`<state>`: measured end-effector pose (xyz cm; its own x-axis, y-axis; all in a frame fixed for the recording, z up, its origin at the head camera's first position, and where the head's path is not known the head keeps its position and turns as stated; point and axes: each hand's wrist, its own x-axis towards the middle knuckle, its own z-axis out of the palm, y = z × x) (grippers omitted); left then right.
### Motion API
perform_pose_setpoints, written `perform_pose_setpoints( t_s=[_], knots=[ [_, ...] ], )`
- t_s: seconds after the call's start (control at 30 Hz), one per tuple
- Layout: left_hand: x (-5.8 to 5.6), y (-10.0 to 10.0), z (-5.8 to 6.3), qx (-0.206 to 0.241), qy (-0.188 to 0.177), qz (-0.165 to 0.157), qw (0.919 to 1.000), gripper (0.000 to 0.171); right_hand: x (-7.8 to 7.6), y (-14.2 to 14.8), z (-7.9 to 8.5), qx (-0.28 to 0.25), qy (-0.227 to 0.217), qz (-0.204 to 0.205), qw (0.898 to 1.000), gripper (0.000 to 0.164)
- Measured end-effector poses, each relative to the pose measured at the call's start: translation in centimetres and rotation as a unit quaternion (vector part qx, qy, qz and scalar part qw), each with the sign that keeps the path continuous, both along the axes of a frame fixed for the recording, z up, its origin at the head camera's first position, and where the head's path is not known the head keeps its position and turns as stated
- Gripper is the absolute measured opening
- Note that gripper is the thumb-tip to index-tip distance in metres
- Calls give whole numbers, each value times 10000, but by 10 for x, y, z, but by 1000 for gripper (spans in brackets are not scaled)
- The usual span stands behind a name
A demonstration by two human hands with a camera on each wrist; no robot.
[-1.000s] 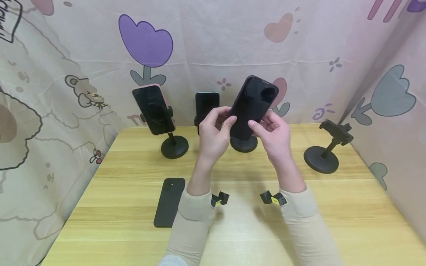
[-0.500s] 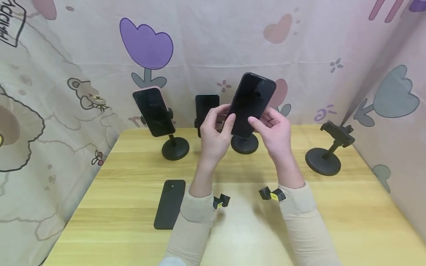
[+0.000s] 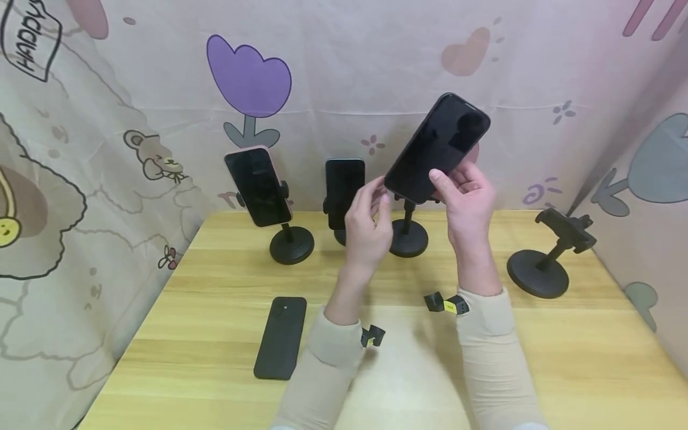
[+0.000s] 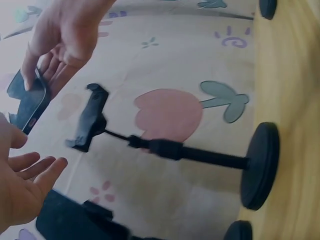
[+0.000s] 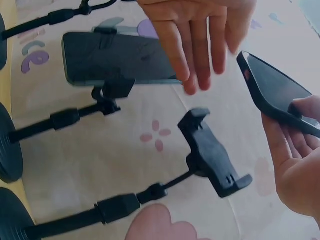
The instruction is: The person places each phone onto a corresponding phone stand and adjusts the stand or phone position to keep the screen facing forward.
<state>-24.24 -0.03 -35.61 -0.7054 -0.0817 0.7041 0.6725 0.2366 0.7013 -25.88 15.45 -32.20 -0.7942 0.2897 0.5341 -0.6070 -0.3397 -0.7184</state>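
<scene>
My right hand (image 3: 472, 203) holds a black phone (image 3: 438, 146) by its lower right side, thumb on the screen and fingers behind. The phone is raised and tilts to the right. My left hand (image 3: 368, 230) is beside the phone's lower end with fingers extended; in the right wrist view a gap shows between this left hand (image 5: 197, 40) and the phone (image 5: 277, 85). Below and behind the phone stands a black phone stand (image 3: 408, 239). Its clamp (image 4: 92, 120) holds nothing in the left wrist view and is mostly hidden in the head view.
Two stands at the back left carry a pink-edged phone (image 3: 259, 186) and another dark phone (image 3: 344, 185). A stand with a bare clamp (image 3: 565, 230) is at the right. A black phone (image 3: 279, 337) lies face down on the wooden table (image 3: 204, 286), beside my left forearm.
My left hand has let go of the phone and its fingers have straightened. My right hand has carried the phone up and right, tilting it further.
</scene>
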Motion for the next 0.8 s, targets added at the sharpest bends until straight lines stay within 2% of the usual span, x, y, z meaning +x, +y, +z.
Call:
perform_pose_setpoints(
  t_s=[0.07, 0.2, 0.5, 0.8],
  knots=[
    [-3, 5, -4, -102, -60, -83, 9999, 35, -3, 3, -1, -32, 9, -188, 9998, 27],
    [-9, 13, -10, -22, -100, -102, 9999, 36, -8, 7, -2, -159, -11, -359, 9992, 30],
    [-21, 23, -18, 197, -287, 137, 9993, 31, -22, 11, -9, -402, -369, -321, 9980, 28],
    [-26, 24, -19, 86, -142, 277, 9995, 26, -34, 14, -20, 19, -345, -426, 9985, 29]
  ],
)
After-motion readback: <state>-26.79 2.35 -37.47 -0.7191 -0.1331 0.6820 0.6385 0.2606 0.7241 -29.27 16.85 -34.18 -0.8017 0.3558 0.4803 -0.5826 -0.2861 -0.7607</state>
